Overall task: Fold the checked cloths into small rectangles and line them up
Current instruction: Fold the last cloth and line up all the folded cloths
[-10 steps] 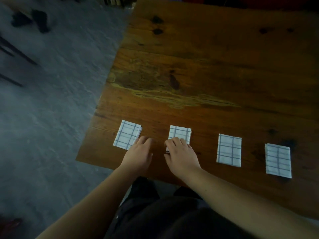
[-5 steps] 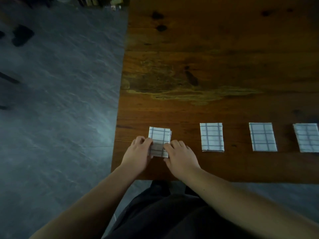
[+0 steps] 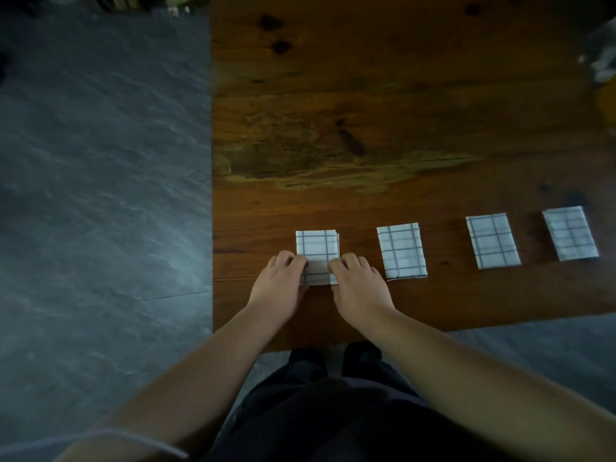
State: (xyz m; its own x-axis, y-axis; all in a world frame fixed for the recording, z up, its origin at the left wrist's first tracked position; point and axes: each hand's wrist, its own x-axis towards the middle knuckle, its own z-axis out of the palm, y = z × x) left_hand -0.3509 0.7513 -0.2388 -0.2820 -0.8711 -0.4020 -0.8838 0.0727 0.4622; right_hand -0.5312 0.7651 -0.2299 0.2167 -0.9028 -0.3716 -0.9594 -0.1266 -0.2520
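"Where is the cloth being worked?"

"Lower centre of the frame. The end cloth (image 3: 317,244) lies straight ahead of both hands on the surface (image 3: 366,95). Its long axis runs up the frame, like the next cloth (image 3: 401,251) and two more to the right."

"And the hands?"

"The left hand (image 3: 279,283) pinches its left edge and the right hand (image 3: 360,288) its right, fingers curled. Both are equally near, so squaring it looks like a two-handed nudge."

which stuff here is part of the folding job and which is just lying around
Job: leftmost cloth, gripped by left hand and right hand; second cloth; third cloth; rightmost cloth; table.
Lying about: pale crumpled thing far right; blurred floor clutter.
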